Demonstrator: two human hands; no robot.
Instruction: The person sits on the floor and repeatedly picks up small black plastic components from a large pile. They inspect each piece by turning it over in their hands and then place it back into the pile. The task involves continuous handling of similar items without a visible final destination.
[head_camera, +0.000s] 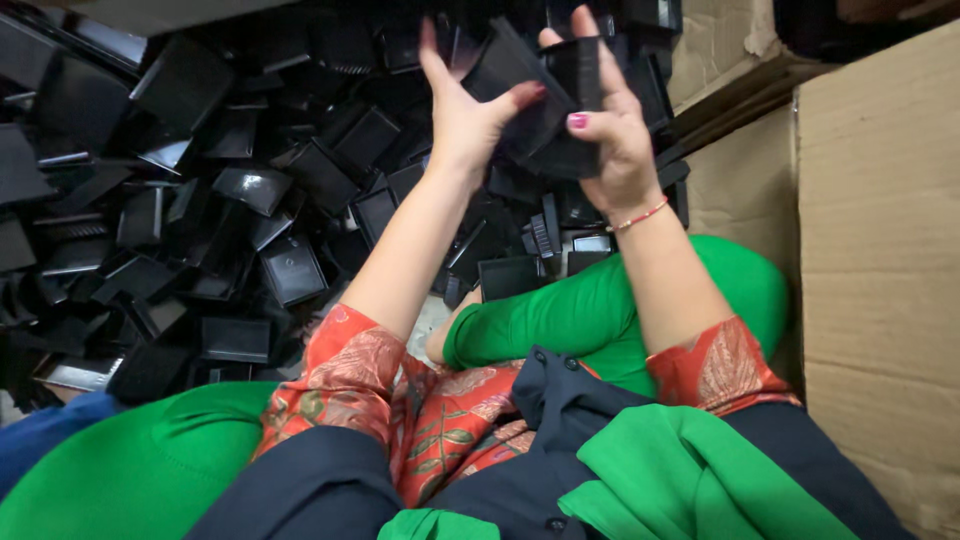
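Left hand (462, 112) and right hand (612, 135) both grasp black plastic trays (545, 100) above the loose pile (250, 200) (large, unsorted), beside the cardboard box (880, 250).

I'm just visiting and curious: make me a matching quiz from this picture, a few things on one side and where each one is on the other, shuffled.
Things:
1. black plastic pieces
2. cardboard box
3. red thread bracelet
4. heap of black plastic parts

Places:
A. around the right wrist
B. spread on the floor, left of the arms
C. held up between the left hand and the right hand
D. at the right edge of the view

Pairs: 1-C, 2-D, 3-A, 4-B
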